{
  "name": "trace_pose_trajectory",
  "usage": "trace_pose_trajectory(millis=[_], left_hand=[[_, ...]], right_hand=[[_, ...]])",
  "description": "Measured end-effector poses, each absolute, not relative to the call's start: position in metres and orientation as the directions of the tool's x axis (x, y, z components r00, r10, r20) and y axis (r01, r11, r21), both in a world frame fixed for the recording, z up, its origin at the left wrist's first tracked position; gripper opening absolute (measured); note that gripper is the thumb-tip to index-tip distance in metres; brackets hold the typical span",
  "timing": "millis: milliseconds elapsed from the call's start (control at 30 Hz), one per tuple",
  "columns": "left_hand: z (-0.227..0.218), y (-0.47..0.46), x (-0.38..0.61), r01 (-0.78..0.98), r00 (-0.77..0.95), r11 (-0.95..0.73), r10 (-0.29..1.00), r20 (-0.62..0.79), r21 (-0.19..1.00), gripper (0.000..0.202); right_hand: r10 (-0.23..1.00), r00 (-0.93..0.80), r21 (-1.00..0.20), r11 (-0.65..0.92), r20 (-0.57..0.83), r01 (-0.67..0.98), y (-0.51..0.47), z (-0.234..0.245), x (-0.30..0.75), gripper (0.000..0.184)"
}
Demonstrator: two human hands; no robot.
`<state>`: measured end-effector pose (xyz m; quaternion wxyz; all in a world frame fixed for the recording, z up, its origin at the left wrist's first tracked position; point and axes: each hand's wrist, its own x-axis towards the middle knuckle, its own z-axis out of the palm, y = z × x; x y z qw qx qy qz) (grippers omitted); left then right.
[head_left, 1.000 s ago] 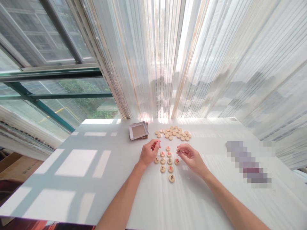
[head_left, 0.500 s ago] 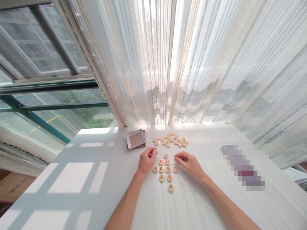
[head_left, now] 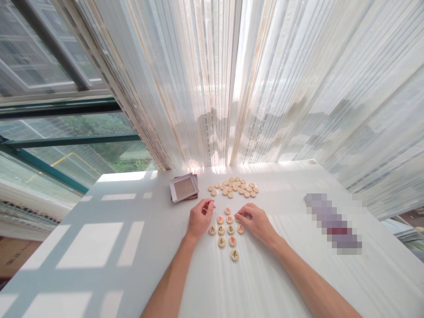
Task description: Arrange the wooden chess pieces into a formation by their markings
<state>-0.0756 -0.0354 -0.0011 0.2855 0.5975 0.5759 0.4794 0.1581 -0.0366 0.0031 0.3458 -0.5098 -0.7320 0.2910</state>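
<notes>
The right hand (head_left: pixel 253 219) has moved inward, reaching two o'clock of the marked discs (head_left: pixel 230 229) on the counter (head_left: pixel 212 287); its thumb and fingers pinch what looks like a pale disc (head_left: pixel 237 219) just beside them, so the layout seems to be gaining a piece. The left hand (head_left: pixel 199 217), loosely curled at ten o'clock, has hardly shifted; whether it grips anything, I cannot tell.
</notes>
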Motion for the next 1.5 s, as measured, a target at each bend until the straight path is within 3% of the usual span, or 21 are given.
trace_pose_trajectory(millis=[533, 800, 900, 1000, 1133, 1233, 1500], left_hand=[[-0.007, -0.033, -0.077, 0.409, -0.118, -0.176, 0.963, 0.243, 0.895, 0.026], [-0.007, -0.034, -0.077, 0.413, -0.122, -0.175, 0.962, 0.244, 0.894, 0.025], [-0.007, -0.034, -0.077, 0.414, -0.12, -0.186, 0.959, 0.256, 0.891, 0.026], [-0.007, -0.033, -0.076, 0.415, -0.115, -0.198, 0.957, 0.267, 0.888, 0.026], [-0.007, -0.033, -0.076, 0.433, -0.108, -0.2, 0.956, 0.271, 0.879, 0.025], [-0.006, -0.034, -0.076, 0.437, -0.106, -0.198, 0.957, 0.269, 0.877, 0.025], [-0.006, -0.035, -0.075, 0.434, -0.113, -0.202, 0.955, 0.275, 0.878, 0.024]], right_hand=[[0.941, -0.28, -0.782, 0.318, 0.191, 0.536, -0.037, 0.006, 0.161, 0.021], [0.934, -0.138, -0.769, 0.351, 0.33, 0.534, -0.034, 0.004, 0.169, 0.023], [0.884, -0.074, -0.657, 0.396, 0.461, 0.641, -0.026, 0.001, 0.183, 0.026], [0.836, -0.146, -0.473, 0.433, 0.529, 0.767, -0.018, -0.005, 0.194, 0.036], [0.86, -0.227, -0.283, 0.382, 0.456, 0.88, -0.015, -0.013, 0.194, 0.044], [0.865, -0.269, -0.226, 0.388, 0.423, 0.893, -0.016, -0.015, 0.189, 0.039], [0.846, -0.243, -0.382, 0.447, 0.474, 0.809, -0.023, -0.006, 0.186, 0.014]])
